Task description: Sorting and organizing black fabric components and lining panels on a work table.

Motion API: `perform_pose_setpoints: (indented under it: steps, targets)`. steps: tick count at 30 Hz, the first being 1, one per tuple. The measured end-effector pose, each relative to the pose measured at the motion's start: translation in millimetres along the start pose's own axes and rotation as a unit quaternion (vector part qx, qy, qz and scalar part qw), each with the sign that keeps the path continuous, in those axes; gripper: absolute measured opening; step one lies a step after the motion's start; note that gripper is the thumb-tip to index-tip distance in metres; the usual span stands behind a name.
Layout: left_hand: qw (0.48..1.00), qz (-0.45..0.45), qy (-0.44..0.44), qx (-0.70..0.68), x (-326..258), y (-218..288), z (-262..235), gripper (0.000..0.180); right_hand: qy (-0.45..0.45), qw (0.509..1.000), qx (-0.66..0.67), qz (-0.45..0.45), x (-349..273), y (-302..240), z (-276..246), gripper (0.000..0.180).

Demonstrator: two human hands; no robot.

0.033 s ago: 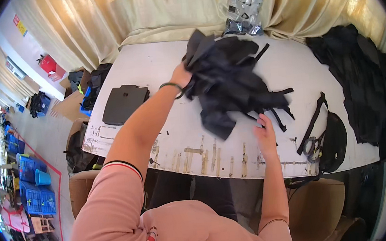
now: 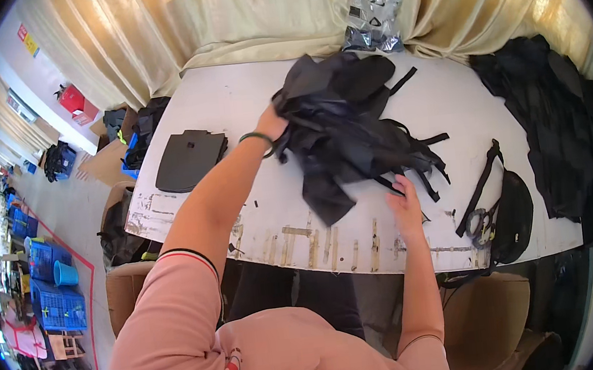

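A limp black fabric bag with several thin straps is bunched up over the middle of the white table. My left hand is closed on its left edge, the fingertips hidden behind the cloth. At the bag's near right side, my right hand has its fingers curled and pressed against a black strap. Loose straps fan out to the right of the bag, and one corner of cloth hangs toward me. Left of the bag lies a flat stack of dark grey panels, clear of both hands.
On the table's right are a small black pouch with a strap and scissors. A heap of black cloth pieces covers the right edge. A clear plastic bag stands at the back against the curtain. Cardboard boxes stand below the front edge.
The bag's raised upper left flap has dropped, and its near corner has swung slightly toward me. My left hand has moved a little left and down; my right hand has barely moved.
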State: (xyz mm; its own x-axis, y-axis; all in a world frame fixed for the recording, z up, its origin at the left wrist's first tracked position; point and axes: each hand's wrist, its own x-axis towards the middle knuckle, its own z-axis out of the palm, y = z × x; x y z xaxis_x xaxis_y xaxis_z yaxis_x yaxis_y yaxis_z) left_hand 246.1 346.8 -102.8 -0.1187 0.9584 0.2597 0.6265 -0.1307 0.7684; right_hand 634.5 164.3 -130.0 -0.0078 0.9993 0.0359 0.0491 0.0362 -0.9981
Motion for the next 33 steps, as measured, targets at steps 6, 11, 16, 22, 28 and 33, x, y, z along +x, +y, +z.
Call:
perform_pose_setpoints:
  steps: [6, 11, 16, 22, 28, 33]
  targets:
    - [0.962, -0.211, 0.117, -0.132, -48, -74, -67, 0.076, -0.036, 0.999, -0.004, -0.011, 25, 9, 21, 0.050]
    - [0.963, -0.174, 0.120, -0.168, -114, -2, -71, 0.058, -0.020, 0.943, -0.333, 0.005, 60, -18, 16, 0.047]
    - [0.953, -0.148, 0.145, -0.221, -188, -10, -89, 0.047, 0.019, 0.906, -0.402, -0.132, 37, -85, 77, 0.043]
    - [0.953, -0.152, -0.071, -0.251, -222, 30, -52, 0.057, -0.059, 0.854, -0.474, -0.207, 47, -84, 106, 0.027]
    - [0.975, 0.039, -0.029, -0.218, -202, 81, -72, 0.080, -0.210, 0.934, -0.169, -0.236, 14, -257, 131, 0.018]
    - [0.954, 0.085, -0.121, -0.260, -182, 113, -104, 0.086, -0.270, 0.940, 0.026, -0.207, -12, -357, 157, 0.024]
